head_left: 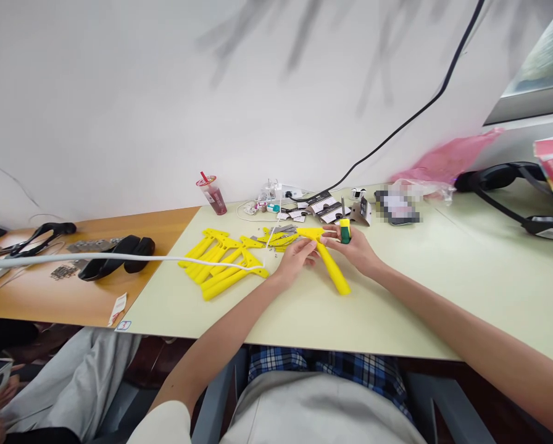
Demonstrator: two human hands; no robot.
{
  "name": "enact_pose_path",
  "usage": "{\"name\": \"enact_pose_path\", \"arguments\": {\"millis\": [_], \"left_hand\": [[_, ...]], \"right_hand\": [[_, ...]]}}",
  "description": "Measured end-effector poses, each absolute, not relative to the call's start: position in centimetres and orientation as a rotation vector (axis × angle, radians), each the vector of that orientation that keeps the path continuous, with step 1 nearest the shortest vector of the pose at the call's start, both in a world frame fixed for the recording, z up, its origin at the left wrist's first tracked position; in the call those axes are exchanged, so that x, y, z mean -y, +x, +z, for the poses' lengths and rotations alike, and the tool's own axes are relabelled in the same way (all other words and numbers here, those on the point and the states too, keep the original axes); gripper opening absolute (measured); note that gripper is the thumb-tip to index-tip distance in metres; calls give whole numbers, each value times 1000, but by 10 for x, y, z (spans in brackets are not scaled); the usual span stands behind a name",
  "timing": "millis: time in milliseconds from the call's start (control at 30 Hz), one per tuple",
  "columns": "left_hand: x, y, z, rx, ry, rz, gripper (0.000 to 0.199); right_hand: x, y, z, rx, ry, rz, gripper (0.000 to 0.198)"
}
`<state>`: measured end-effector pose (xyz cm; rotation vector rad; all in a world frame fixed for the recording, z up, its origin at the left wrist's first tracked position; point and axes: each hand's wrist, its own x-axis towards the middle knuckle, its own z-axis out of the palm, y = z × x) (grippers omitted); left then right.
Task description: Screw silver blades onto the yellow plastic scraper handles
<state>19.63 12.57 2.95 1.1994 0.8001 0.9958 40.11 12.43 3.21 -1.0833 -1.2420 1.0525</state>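
My left hand (296,259) is closed on a yellow T-shaped plastic handle (334,269), gripping it near its wide head. The handle's rounded end points down and toward me. On the other side of that head is my right hand (360,250), its fingertips close to or touching it. A short green and yellow tool (345,232) sticks up from my right hand's curled fingers; its lower end is hidden. To the left lie several similar yellow handles (230,283) in a loose row. Flat yellow pieces and thin metal strips (281,237) are heaped behind my left hand.
Black and white packaging cards (329,208) lie toward the wall. A drink cup (215,200) with a red straw stands behind the handles. A white cable (165,256) crosses on the left. A phone (397,208) and a black headset (503,203) rest at right. Another person sits at left.
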Motion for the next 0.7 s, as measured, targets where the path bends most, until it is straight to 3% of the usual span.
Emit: {"name": "enact_pose_path", "arguments": {"millis": [200,433,700], "left_hand": [[-130,194,27,-807,1412,940,50],[-166,152,38,-1289,1924,1191,14],[-185,107,40,-1702,2275,779,40]], "right_hand": [[-121,398,39,1061,-966,1238,84],[-125,402,37,1031,-1012,1225,86],[-131,408,30,1084,-1068,1176,85]]}}
